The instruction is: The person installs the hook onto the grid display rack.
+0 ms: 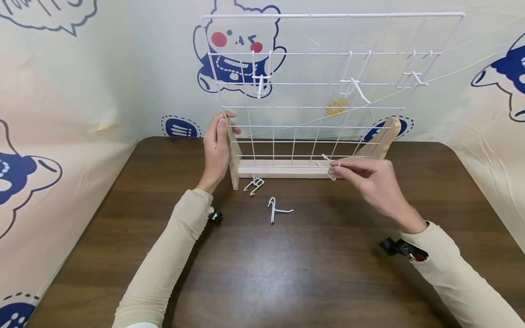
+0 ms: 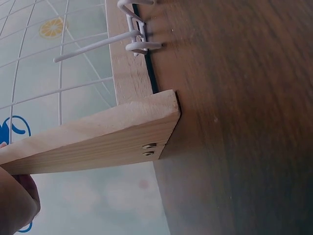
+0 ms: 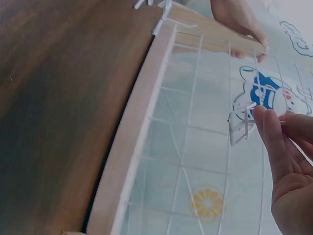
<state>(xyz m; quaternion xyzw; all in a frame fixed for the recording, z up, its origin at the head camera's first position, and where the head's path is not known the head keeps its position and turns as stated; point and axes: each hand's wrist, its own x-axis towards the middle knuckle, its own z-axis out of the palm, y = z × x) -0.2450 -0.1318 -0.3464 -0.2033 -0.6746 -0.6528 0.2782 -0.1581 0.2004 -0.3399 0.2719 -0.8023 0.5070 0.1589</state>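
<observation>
A person in cream sleeves (image 1: 164, 269) works at a dark wood-grain surface (image 1: 262, 273), over which I see a white wire grid panel (image 1: 333, 15) standing up in a pale wooden stand. The left hand (image 1: 217, 148) is wrapped around the upper part of the stand's left wooden upright (image 1: 235, 157), thumb on the near side. The right hand (image 1: 371, 182) pinches a white wire hook (image 3: 239, 126) between thumb and fingertips, in front of the lower right part of the panel; the hook's rectangular frame juts out past the fingers, and I cannot tell whether it touches the wires.

Three more hooks hang from the second wire down: a left hung hook (image 1: 261, 82), a middle hung hook (image 1: 353, 81) and a right hung hook (image 1: 416, 75), close to the panel's edge. Two others lie on the surface. The nearer loose hook (image 1: 273, 210) has its prong pointing right; the farther loose hook (image 1: 255, 185), prong up, is just in front of the wooden base bar (image 1: 283, 173), near the left upright. Opposite stands the right wooden upright (image 1: 387, 138). Behind everything hangs a pale backdrop (image 1: 156, 68) printed with cartoon figures and an orange slice (image 1: 336, 107).
</observation>
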